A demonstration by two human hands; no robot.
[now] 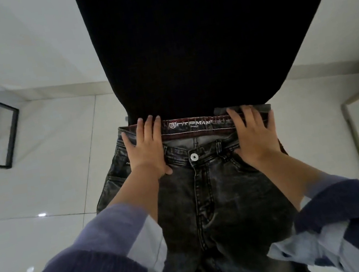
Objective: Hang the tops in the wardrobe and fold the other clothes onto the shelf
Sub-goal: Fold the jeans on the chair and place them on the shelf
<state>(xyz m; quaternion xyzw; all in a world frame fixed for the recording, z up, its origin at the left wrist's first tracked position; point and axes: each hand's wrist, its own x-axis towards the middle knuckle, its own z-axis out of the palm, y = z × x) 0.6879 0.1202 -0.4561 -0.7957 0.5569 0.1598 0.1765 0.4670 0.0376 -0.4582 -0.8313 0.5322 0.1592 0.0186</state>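
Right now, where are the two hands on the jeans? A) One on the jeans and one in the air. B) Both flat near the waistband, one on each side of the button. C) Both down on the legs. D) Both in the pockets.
B: the left hand and the right hand lie flat at the top of the jeans, on either side of the button.
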